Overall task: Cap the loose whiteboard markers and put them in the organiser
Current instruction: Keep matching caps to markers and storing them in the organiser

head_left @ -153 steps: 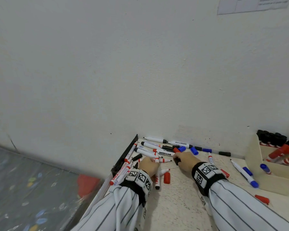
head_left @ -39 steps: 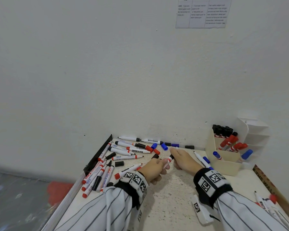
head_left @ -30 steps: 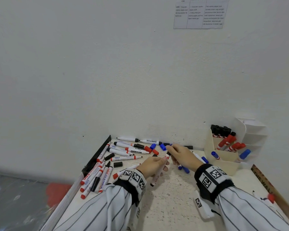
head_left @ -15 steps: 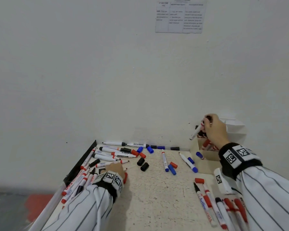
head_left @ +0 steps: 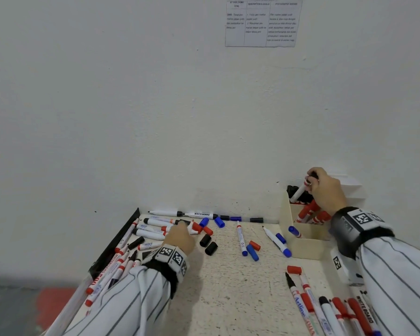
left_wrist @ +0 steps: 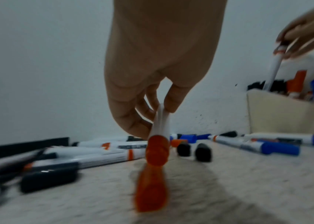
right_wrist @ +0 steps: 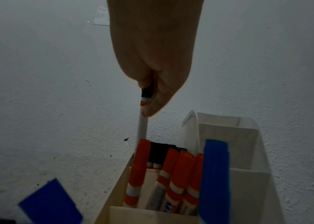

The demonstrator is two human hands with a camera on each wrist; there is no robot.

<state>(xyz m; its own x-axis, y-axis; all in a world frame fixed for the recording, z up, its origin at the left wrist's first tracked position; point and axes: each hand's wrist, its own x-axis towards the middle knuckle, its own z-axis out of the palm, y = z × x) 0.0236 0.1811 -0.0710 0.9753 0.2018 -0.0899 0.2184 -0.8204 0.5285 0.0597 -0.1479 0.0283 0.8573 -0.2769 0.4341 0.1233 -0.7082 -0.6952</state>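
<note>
White wall (head_left: 155, 105) fills most of the head view, with a printed sheet (head_left: 262, 23) stuck high up on it. Below, the speckled counter (head_left: 228, 292) runs into the corner, and it's strewn with whiteboard markers and loose caps. Along its left edge lies a heap of markers (head_left: 117, 267), mostly red-trimmed, against a black strip (head_left: 117, 241). At the right rear stands the cream organiser (head_left: 306, 246), tight to the wall, its compartments stepped; black-capped markers sit in the rearmost one seen from the head, red-capped markers (right_wrist: 173, 174) in the next, a blue-capped marker (right_wrist: 215, 174) in front.

Right hand (head_left: 325, 190) is up over the organiser, fingers curled round the capped end of a black-capped marker (head_left: 300, 190), grip closed on it. The barrel slants down and its lower end dips behind the organiser's wall among the black caps; how deep it sits, I can't tell.

Left hand (head_left: 180, 238) is down by the left pile, and the left wrist view shows its fingertips (left_wrist: 171, 104) pinching the white barrel of a red-capped marker (left_wrist: 158, 136), red cap pointing toward the camera, blurred, just above the counter.

Between the hands: two loose black caps (head_left: 208, 244) side by side, a blue marker (head_left: 240, 238) lying lengthwise, a loose blue cap (head_left: 252, 252) touching a loose red cap (head_left: 255, 245), and another blue marker (head_left: 277, 242) angled beside the organiser's front. Near right corner holds more markers (head_left: 325, 311), several in a row.
</note>
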